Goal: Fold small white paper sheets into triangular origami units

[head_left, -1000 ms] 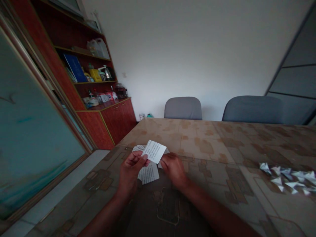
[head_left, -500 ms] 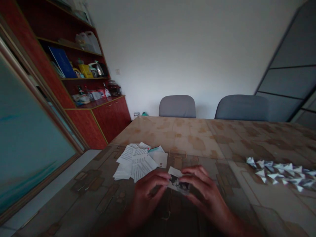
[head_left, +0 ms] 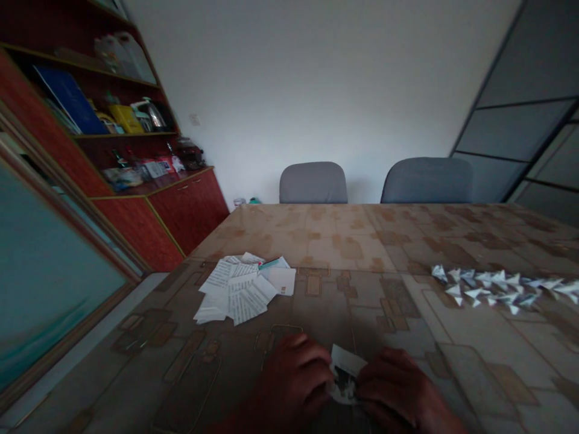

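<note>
Between my hands, low in the head view, is a small piece of paper [head_left: 346, 363], white along its top with a dark printed picture below. My left hand [head_left: 294, 377] has its curled fingers closed on the paper's left side. On the right side, my right hand [head_left: 398, 386] pinches it too. Both thumbs are mostly hidden in shadow. Ahead and to the left lies a spread pile of printed paper slips [head_left: 244, 295]. Several small folded paper pieces [head_left: 497, 283] with pointed tips stand in rows at the far right.
The patterned table [head_left: 344, 241] spans the view. Two grey chairs, a left one [head_left: 313, 183] and a right one [head_left: 427, 181], stand at its far edge. A red-brown cabinet [head_left: 190, 208] with filled shelves is at the left, beside a framed teal panel [head_left: 54, 271].
Both hands have come down and closer with the paper, and their fingers are more curled around it. The camera view has shifted, so the table things appear higher and further left.
</note>
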Available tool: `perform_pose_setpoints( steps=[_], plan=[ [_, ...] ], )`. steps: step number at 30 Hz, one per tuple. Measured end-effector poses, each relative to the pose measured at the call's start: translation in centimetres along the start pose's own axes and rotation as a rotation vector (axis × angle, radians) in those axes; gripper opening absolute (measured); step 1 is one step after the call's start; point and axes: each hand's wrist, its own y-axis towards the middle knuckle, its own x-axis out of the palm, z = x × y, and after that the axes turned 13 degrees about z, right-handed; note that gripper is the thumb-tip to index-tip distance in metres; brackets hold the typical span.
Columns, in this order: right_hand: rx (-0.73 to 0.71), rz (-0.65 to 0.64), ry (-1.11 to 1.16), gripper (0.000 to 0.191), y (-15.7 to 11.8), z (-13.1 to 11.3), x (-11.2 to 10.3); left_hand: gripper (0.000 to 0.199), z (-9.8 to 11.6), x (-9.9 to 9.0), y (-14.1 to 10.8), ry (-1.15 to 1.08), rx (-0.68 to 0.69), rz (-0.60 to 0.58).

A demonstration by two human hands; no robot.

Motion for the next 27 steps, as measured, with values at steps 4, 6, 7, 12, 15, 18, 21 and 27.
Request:
perform_pose_setpoints(
  steps=[4, 6, 7, 12, 15, 18, 21, 27],
  plan=[
    [0.104, -0.025, 0.015, 0.013, 0.3, 0.0, 0.0, 0.027, 0.2, -0.5, -0.8, -0.03, -0.144, -0.043],
    [0.141, -0.037, 0.01, 0.013, 0.5, 0.2, 0.0, 0.025, 0.0, -0.4, -1.5, -0.026, -0.132, -0.037],
    [0.137, -0.041, 0.006, 0.012, 0.6, 0.2, 0.0, 0.024, -0.1, -0.3, -1.8, -0.021, -0.115, -0.027],
    [0.005, -0.071, -0.068, 0.011, 0.0, -0.4, -0.2, 0.015, -0.2, 0.6, -2.3, -0.007, -0.023, -0.005],
    [0.087, -0.052, -0.118, 0.016, -0.5, -0.4, -0.1, 0.015, -0.1, 0.7, -2.1, 0.009, -0.016, -0.002],
    [0.184, -0.005, -0.172, 0.022, -0.5, 0.1, 0.5, 0.016, -0.1, 0.3, -1.8, 0.049, 0.022, 0.03],
    [0.244, 0.009, -0.198, 0.019, -0.3, 0.3, 1.0, 0.02, 0.3, -0.1, -1.7, 0.141, 0.121, 0.144],
    [0.306, 0.036, -0.206, 0.014, -0.5, 0.0, 1.2, 0.016, 1.9, 3.3, -4.2, 0.426, 0.514, 0.335]
  ],
)
